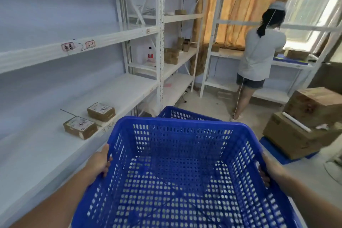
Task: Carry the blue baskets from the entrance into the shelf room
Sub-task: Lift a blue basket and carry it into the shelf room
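I hold an empty blue perforated basket point(183, 163) in front of me, low in the view. My left hand point(99, 163) grips its left rim and my right hand point(269, 170) grips its right rim. Just beyond it, a second blue basket point(182, 114) sits on the floor, mostly hidden behind the one I carry. White shelving point(118, 87) runs along my left side.
Two small cardboard boxes point(90, 119) lie on the lower left shelf. A person point(259, 57) stands with their back to me at the far shelves. Stacked cardboard cartons point(305, 122) rest on a blue pallet at right. A bottle point(150, 55) stands on a middle shelf.
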A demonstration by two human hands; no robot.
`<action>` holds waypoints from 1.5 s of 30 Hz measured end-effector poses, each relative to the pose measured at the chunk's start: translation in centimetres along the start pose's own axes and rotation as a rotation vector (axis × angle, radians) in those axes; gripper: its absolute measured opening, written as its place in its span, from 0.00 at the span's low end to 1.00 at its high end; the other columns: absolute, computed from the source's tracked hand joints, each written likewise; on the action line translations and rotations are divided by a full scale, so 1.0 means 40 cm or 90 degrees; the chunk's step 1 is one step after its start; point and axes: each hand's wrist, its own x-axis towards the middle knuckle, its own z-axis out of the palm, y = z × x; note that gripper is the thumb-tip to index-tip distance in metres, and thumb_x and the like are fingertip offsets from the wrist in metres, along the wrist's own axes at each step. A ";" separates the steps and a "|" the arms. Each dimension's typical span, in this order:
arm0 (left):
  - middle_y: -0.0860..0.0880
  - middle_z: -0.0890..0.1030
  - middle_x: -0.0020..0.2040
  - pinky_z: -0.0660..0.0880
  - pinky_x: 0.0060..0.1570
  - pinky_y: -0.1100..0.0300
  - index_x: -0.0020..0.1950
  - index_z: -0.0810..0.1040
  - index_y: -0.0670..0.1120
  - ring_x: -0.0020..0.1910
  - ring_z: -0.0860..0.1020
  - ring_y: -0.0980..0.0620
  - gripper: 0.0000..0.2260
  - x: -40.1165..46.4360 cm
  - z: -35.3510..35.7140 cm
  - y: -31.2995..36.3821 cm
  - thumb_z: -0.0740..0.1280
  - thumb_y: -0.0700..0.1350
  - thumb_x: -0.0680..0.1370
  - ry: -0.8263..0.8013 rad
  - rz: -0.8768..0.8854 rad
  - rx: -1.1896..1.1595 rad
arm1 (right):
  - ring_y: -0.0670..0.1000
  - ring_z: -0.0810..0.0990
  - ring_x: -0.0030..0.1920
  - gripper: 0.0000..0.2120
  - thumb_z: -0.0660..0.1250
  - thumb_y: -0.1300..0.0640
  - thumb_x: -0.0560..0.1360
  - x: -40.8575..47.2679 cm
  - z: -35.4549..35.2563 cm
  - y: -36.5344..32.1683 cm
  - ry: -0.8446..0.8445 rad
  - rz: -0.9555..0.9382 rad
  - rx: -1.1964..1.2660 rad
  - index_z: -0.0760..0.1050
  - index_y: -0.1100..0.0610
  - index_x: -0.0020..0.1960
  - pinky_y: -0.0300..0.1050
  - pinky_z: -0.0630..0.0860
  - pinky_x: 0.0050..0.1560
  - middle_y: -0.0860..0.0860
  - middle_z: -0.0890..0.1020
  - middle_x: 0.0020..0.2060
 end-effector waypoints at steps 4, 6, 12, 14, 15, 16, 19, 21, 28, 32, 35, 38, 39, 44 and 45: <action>0.45 0.74 0.29 0.68 0.32 0.55 0.42 0.76 0.41 0.23 0.68 0.48 0.29 0.248 0.034 0.134 0.51 0.64 0.83 -0.044 0.007 0.000 | 0.54 0.64 0.23 0.34 0.50 0.32 0.81 0.105 0.078 -0.118 0.038 0.014 0.037 0.66 0.60 0.32 0.44 0.64 0.27 0.56 0.66 0.24; 0.44 0.74 0.30 0.68 0.33 0.55 0.42 0.76 0.43 0.24 0.68 0.48 0.27 0.358 0.047 0.204 0.51 0.64 0.83 -0.065 0.023 0.002 | 0.53 0.64 0.22 0.33 0.50 0.33 0.82 0.157 0.116 -0.176 0.064 0.012 0.046 0.66 0.59 0.33 0.44 0.64 0.27 0.56 0.66 0.23; 0.46 0.75 0.28 0.71 0.35 0.52 0.43 0.79 0.40 0.24 0.70 0.48 0.32 0.644 0.107 0.393 0.52 0.66 0.82 -0.100 0.054 0.058 | 0.53 0.64 0.21 0.32 0.49 0.32 0.81 0.303 0.183 -0.299 0.116 0.044 0.068 0.65 0.58 0.35 0.44 0.64 0.26 0.55 0.66 0.22; 0.45 0.74 0.29 0.71 0.35 0.53 0.43 0.79 0.40 0.25 0.70 0.47 0.31 0.722 0.146 0.460 0.52 0.65 0.83 -0.113 0.066 0.060 | 0.53 0.64 0.22 0.32 0.49 0.32 0.81 0.358 0.197 -0.330 0.126 0.042 0.077 0.65 0.58 0.35 0.44 0.64 0.26 0.55 0.65 0.22; 0.45 0.74 0.29 0.71 0.36 0.52 0.43 0.78 0.40 0.25 0.70 0.47 0.31 0.764 0.166 0.492 0.51 0.64 0.83 -0.119 0.073 0.067 | 0.53 0.64 0.22 0.32 0.48 0.32 0.81 0.391 0.203 -0.343 0.127 0.042 0.082 0.65 0.58 0.36 0.44 0.64 0.26 0.55 0.66 0.22; 0.45 0.74 0.29 0.71 0.36 0.52 0.43 0.78 0.40 0.25 0.70 0.47 0.31 0.804 0.189 0.522 0.51 0.64 0.83 -0.125 0.077 0.079 | 0.53 0.64 0.22 0.32 0.48 0.32 0.81 0.425 0.207 -0.354 0.127 0.043 0.085 0.65 0.58 0.36 0.44 0.65 0.26 0.55 0.66 0.23; 0.46 0.73 0.28 0.72 0.39 0.50 0.42 0.77 0.41 0.25 0.70 0.46 0.31 0.919 0.250 0.586 0.50 0.65 0.82 -0.148 0.083 0.105 | 0.53 0.64 0.23 0.33 0.49 0.30 0.80 0.524 0.222 -0.380 0.134 0.058 0.104 0.65 0.57 0.35 0.45 0.64 0.27 0.55 0.66 0.23; 0.47 0.73 0.27 0.72 0.39 0.50 0.43 0.77 0.41 0.25 0.70 0.46 0.31 0.999 0.289 0.620 0.50 0.66 0.82 -0.160 0.080 0.109 | 0.53 0.65 0.22 0.33 0.50 0.28 0.79 0.602 0.232 -0.394 0.141 0.073 0.106 0.65 0.57 0.35 0.44 0.65 0.27 0.55 0.66 0.24; 0.46 0.72 0.27 0.71 0.36 0.53 0.42 0.76 0.40 0.24 0.69 0.46 0.31 1.209 0.408 0.718 0.49 0.65 0.83 -0.175 0.071 0.131 | 0.54 0.65 0.22 0.33 0.51 0.29 0.79 0.815 0.254 -0.467 0.161 0.120 0.094 0.66 0.59 0.38 0.44 0.66 0.26 0.56 0.67 0.26; 0.45 0.73 0.29 0.71 0.34 0.54 0.41 0.75 0.40 0.25 0.69 0.46 0.31 1.294 0.462 0.746 0.50 0.65 0.83 -0.172 0.056 0.140 | 0.54 0.65 0.22 0.34 0.52 0.28 0.78 0.896 0.269 -0.494 0.172 0.150 0.088 0.66 0.59 0.36 0.45 0.66 0.25 0.57 0.67 0.26; 0.46 0.72 0.29 0.71 0.33 0.54 0.40 0.74 0.41 0.25 0.69 0.47 0.31 1.329 0.495 0.752 0.50 0.66 0.82 -0.190 0.043 0.160 | 0.55 0.66 0.23 0.34 0.53 0.27 0.77 0.926 0.281 -0.491 0.179 0.168 0.092 0.66 0.59 0.35 0.45 0.67 0.25 0.57 0.67 0.26; 0.46 0.72 0.29 0.71 0.31 0.55 0.40 0.74 0.42 0.24 0.69 0.47 0.31 1.366 0.511 0.742 0.49 0.66 0.82 -0.197 0.039 0.172 | 0.55 0.66 0.23 0.34 0.52 0.29 0.78 0.948 0.311 -0.478 0.163 0.191 0.089 0.67 0.59 0.36 0.47 0.67 0.28 0.57 0.67 0.26; 0.46 0.72 0.29 0.71 0.30 0.55 0.40 0.74 0.42 0.24 0.68 0.47 0.31 1.378 0.515 0.737 0.49 0.66 0.82 -0.200 0.038 0.177 | 0.55 0.66 0.23 0.33 0.52 0.30 0.79 0.957 0.324 -0.473 0.161 0.198 0.093 0.67 0.60 0.37 0.47 0.66 0.29 0.57 0.67 0.26; 0.45 0.73 0.30 0.71 0.30 0.55 0.41 0.75 0.41 0.25 0.69 0.47 0.31 1.421 0.536 0.738 0.49 0.66 0.83 -0.199 0.038 0.198 | 0.55 0.66 0.23 0.32 0.52 0.32 0.81 0.989 0.356 -0.487 0.187 0.206 0.089 0.67 0.61 0.37 0.48 0.66 0.31 0.58 0.68 0.27; 0.45 0.73 0.31 0.71 0.30 0.55 0.41 0.75 0.41 0.25 0.69 0.47 0.31 1.427 0.542 0.744 0.49 0.66 0.83 -0.200 0.040 0.199 | 0.55 0.66 0.23 0.32 0.52 0.32 0.80 0.996 0.356 -0.492 0.192 0.209 0.085 0.68 0.61 0.37 0.48 0.66 0.31 0.59 0.68 0.27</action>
